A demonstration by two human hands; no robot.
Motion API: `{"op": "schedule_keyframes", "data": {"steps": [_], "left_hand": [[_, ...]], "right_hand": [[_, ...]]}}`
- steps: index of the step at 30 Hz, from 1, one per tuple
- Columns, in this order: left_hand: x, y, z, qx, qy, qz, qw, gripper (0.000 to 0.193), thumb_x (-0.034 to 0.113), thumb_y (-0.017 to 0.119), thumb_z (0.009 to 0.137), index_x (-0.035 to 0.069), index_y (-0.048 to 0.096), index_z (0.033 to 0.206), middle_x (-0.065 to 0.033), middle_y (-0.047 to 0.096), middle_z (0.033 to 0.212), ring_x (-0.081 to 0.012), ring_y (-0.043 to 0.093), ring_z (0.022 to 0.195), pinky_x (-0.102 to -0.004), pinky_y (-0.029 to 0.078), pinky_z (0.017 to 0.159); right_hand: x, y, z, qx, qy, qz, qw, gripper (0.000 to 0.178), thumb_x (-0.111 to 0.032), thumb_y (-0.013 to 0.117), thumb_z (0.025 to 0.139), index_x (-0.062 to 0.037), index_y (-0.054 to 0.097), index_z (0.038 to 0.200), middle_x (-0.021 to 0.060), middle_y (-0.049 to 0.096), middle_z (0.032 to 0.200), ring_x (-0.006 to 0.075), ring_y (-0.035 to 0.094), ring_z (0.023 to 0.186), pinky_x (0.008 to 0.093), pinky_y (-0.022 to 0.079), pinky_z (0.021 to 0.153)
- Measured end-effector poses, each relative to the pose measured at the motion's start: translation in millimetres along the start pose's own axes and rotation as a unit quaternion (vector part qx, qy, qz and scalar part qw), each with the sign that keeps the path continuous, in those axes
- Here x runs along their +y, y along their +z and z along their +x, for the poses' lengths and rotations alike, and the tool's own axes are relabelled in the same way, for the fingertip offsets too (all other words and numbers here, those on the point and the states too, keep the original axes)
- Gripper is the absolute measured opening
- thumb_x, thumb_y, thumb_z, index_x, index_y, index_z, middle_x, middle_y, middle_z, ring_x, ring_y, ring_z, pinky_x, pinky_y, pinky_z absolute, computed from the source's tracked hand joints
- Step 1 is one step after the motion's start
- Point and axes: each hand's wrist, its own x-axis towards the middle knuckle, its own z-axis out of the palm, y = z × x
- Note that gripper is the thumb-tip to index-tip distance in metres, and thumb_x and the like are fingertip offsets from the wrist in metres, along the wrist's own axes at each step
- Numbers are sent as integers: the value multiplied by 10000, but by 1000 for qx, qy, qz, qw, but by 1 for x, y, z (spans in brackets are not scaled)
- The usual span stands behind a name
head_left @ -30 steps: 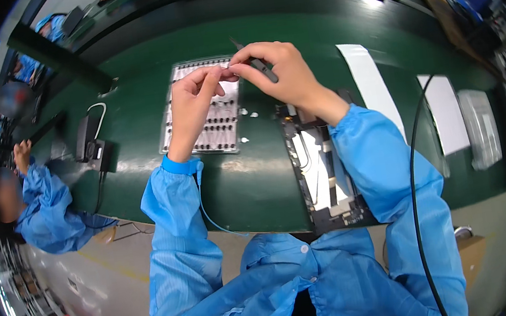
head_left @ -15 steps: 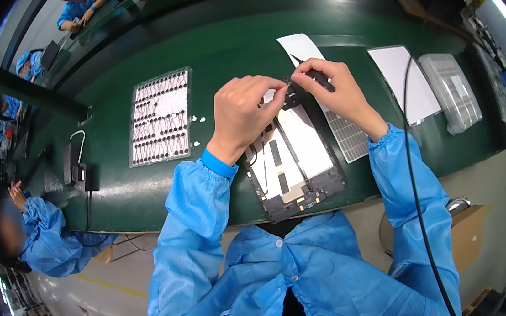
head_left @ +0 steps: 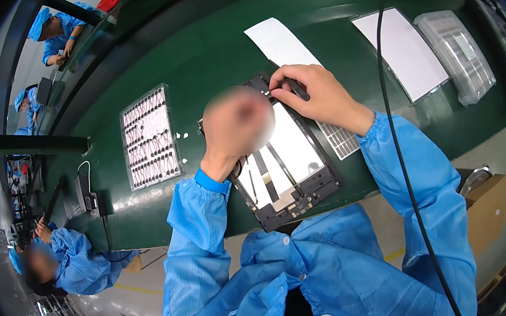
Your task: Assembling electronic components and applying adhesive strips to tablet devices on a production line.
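An opened tablet-like device (head_left: 299, 146), with a black frame, a bright silvery inside and dark strips, lies at a slant before me at the table's front edge. My left hand (head_left: 237, 125) is over its upper left part; a blur covers the fingers, so their grip and anything in them are hidden. My right hand (head_left: 314, 93) is closed at the upper right edge, thumb and forefinger pinched near small parts there. A slim black tool (head_left: 299, 89), seemingly tweezers, is held in that hand and mostly covered by it.
To the left lies a clear tray (head_left: 148, 139) with rows of small black wired parts. Behind the device is a white sheet (head_left: 280, 41); a gridded sheet (head_left: 340, 141) lies beside it. A white board (head_left: 401, 54) and clear plastic box (head_left: 458, 57) stand right. A black cable (head_left: 399, 140) hangs across.
The view has turned, shifting the table's contents. My left hand now sits lower and left of the right hand, apart from it; before, their fingertips nearly met over the device's top end.
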Motion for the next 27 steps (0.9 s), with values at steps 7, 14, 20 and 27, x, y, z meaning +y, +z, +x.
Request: {"op": "schedule_keyframes", "data": {"steps": [7,14,20,27], "left_hand": [[6,1,-3,-17,20,11,1000,134,130,774,803,43,697,735,-79,684,669,-212,665,581,-324,509,544],[-2,-4,-4,-14,82,31,996,124,131,776,812,45,697,770,-77,666,677,-225,627,581,-339,475,539],[-2,-6,-6,-14,82,47,995,125,154,783,833,48,719,814,-78,676,697,-198,624,586,-315,465,536],[-1,-1,-1,-8,61,50,997,148,142,751,843,39,649,814,-69,607,729,-208,599,614,-337,463,576]], "right_hand": [[2,0,2,-18,26,-11,999,180,-176,740,878,-62,688,1006,47,596,701,169,567,625,317,426,593],[-4,9,10,-2,32,-19,999,213,-187,768,829,-62,671,972,57,605,670,213,613,599,343,460,566],[1,15,10,-12,59,-24,998,235,-176,747,841,-80,634,1023,45,624,752,219,626,701,376,446,750],[-9,17,1,12,31,-102,994,232,-173,732,860,-115,621,1055,49,645,882,224,587,890,391,300,891]]}}
